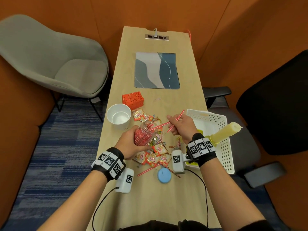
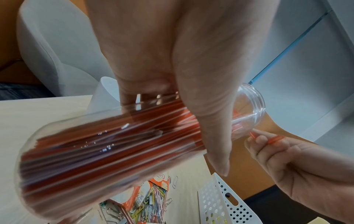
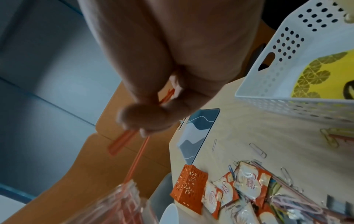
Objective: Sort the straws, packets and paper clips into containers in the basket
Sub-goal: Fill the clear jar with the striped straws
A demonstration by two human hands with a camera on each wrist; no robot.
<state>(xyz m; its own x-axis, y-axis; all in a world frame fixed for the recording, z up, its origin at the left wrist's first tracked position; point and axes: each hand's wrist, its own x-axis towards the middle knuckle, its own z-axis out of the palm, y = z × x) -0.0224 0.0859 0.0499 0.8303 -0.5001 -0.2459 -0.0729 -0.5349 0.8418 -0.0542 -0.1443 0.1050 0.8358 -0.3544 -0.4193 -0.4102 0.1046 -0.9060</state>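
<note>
My left hand [image 1: 131, 145] grips a clear jar [image 1: 145, 134] packed with red straws, tilted with its mouth toward the right; the jar [image 2: 107, 145] fills the left wrist view. My right hand [image 1: 179, 126] pinches two red-and-white straws [image 1: 173, 121], one tip at the jar's mouth. In the right wrist view those straws [image 3: 122, 142] run from my fingers down toward the jar [image 3: 118, 203]. Orange packets [image 1: 152, 157] and paper clips [image 1: 158, 137] lie heaped under both hands. The white basket [image 1: 225, 147] stands at the right.
A white paper cup [image 1: 118, 116] and an orange perforated box [image 1: 133, 100] stand left of the heap. A blue round lid [image 1: 164, 175] and loose straws [image 1: 146, 170] lie near me. A yellow bottle [image 1: 225, 131] leans in the basket. A grey-blue mat [image 1: 156, 70] lies farther back.
</note>
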